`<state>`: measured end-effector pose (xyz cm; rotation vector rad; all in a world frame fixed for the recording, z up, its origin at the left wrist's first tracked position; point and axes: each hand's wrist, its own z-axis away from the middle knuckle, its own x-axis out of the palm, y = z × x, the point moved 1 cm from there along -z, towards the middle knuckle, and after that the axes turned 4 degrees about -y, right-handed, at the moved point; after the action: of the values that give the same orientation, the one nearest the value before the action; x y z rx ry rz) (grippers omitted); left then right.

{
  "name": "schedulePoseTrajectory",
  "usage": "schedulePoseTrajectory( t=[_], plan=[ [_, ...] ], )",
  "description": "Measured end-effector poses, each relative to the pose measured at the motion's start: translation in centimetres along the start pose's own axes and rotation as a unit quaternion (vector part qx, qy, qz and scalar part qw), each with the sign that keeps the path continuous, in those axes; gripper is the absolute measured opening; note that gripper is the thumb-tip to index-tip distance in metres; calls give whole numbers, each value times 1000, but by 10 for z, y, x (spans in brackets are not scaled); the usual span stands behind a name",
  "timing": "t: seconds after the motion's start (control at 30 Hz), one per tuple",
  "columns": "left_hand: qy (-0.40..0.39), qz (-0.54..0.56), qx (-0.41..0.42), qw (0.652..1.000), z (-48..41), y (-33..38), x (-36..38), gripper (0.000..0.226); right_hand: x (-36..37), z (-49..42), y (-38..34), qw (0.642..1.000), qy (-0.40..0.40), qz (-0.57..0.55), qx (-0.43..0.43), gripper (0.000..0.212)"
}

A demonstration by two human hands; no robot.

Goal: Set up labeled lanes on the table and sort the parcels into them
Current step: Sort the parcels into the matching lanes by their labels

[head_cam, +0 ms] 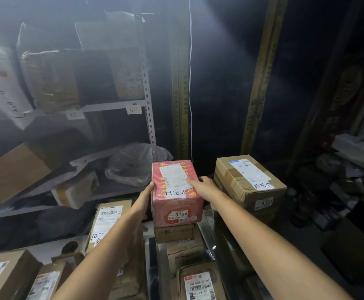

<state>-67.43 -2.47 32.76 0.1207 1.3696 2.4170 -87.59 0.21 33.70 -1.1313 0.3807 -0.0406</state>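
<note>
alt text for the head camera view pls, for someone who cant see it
Two bare hands hold a red parcel numbered 0164 on a small brown box, left hand flat against its left side, right hand gripping its right edge. A taped brown carton stands to the right; metal shelving with more parcels rises at left.

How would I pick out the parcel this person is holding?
Look just right of the grey metal shelf rack, at the far end of the middle row of boxes. There the red parcel sits on a small brown box, held between the left hand and right hand. It is the only red one, numbered 0164; its neighbours are brown cartons.
</note>
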Motion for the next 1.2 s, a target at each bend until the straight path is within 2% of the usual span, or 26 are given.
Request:
schedulePoseTrajectory(
  t=[0.07,0.17,0.3,0.63,1.03,1.13,1.2],
  plan=[
    [-2,-7,-23,1000,-6,-5,0,96,-1,1,1,1000,-14,-18,6,64],
    [-19,16,-25,999,-5,-4,1,79,-2,0,5,998,-35,-44,14,59],
    [-32,10,-20,999,-2,-3,4,85,-5,1,8,997,-46,-59,11,56],
    [-27,20,-12,999,7,5,16,85,-10,2,7,997,-20,-69,-1,48],
    [-19,38,-16,999,-1,3,27,75,-22,7,0,998,-35,-56,1,42],
    [-17,12,-3,1000,3,6,23,67,-20,5,4,998,-46,-44,-1,47],
    [-15,-19,27,999,4,11,19,52,-18,4,6,998,-55,-30,-8,52]
  ],
)
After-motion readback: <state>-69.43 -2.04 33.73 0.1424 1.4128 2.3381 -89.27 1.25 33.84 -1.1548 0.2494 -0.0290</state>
